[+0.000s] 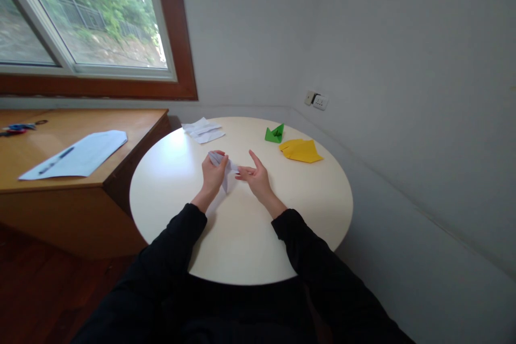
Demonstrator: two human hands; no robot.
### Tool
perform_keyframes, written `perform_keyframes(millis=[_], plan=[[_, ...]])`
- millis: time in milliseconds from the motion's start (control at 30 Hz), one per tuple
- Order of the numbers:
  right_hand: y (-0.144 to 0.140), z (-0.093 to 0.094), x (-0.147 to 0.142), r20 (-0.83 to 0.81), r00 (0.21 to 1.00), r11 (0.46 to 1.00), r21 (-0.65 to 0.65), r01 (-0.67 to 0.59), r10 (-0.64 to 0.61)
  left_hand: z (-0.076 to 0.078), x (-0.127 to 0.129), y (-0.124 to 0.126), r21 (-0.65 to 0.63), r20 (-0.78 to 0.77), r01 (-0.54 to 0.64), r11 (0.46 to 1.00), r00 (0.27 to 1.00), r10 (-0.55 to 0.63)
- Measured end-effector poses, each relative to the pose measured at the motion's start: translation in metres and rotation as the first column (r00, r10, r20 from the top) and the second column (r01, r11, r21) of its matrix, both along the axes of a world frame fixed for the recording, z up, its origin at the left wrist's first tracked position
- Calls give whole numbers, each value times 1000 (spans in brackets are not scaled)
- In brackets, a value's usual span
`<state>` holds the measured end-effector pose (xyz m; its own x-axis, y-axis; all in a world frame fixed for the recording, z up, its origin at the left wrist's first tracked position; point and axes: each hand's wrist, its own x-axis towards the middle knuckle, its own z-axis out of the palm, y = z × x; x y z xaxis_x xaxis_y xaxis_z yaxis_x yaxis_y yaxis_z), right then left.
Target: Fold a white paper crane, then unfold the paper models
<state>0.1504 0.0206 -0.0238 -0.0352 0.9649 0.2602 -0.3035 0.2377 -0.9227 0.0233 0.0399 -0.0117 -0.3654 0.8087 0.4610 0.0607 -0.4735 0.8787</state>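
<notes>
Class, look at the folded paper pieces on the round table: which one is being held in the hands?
The white folded paper piece, gripped between both hands; the green and yellow ones lie untouched farther back.

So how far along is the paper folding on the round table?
Looks done: a green folded piece and a yellow one lie on the table. In hand: the left hand grips a part-folded white paper, with the right hand at its tip. Left: white sheets lie unfolded.
</notes>
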Motion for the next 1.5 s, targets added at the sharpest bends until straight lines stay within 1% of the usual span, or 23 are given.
perform_keyframes(millis=[200,333,400,533,633,900,1133,1233,1333,1500], plan=[[4,-4,1,47,998,999,-30,45,-44,1,0,0,12,-10,8,1000,1000,-8],[4,-3,2,64,996,996,-65,63,-59,1,1,-1,12,-16,18,1000,1000,-18],[4,-2,2,66,995,995,-60,75,-71,1,2,-2,14,-15,32,999,999,-32],[3,0,3,49,995,996,-26,89,-88,3,3,-4,27,-13,63,998,998,-63],[3,0,3,46,993,993,-25,114,-113,3,3,-5,28,-3,82,996,997,-82],[2,2,0,37,986,978,-129,164,-160,3,3,-5,12,22,101,995,995,-101],[3,0,1,-18,989,981,-128,145,-149,3,2,-4,6,64,128,992,990,-128],[2,1,1,-61,990,983,-140,118,-127,3,0,-2,-11,149,181,983,973,-177],[0,4,2,-81,992,987,-133,88,-99,4,-2,0,-36,227,272,962,939,-257],[-4,8,1,-109,991,992,-108,61,-73,9,-8,0,-112,354,450,886,851,-388]])
